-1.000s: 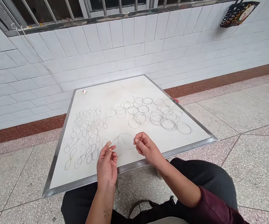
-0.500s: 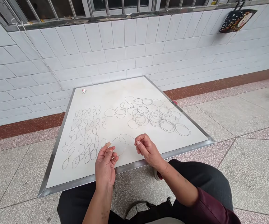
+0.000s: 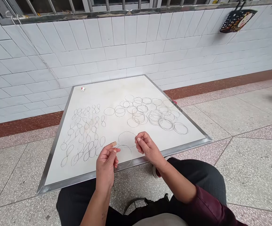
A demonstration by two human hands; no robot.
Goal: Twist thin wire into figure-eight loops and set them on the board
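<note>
my left hand (image 3: 106, 166) and right hand (image 3: 149, 148) are both pinched narrow on a thin wire (image 3: 127, 131) — it curves in loops between them, over the near edge of the white table (image 3: 112, 89). tan tape (image 3: 113, 143) wraps a left finger. figure-eight wires (image 3: 88, 152) lie to the left — overlapping wire rings (image 3: 158, 118) to the right.
</note>
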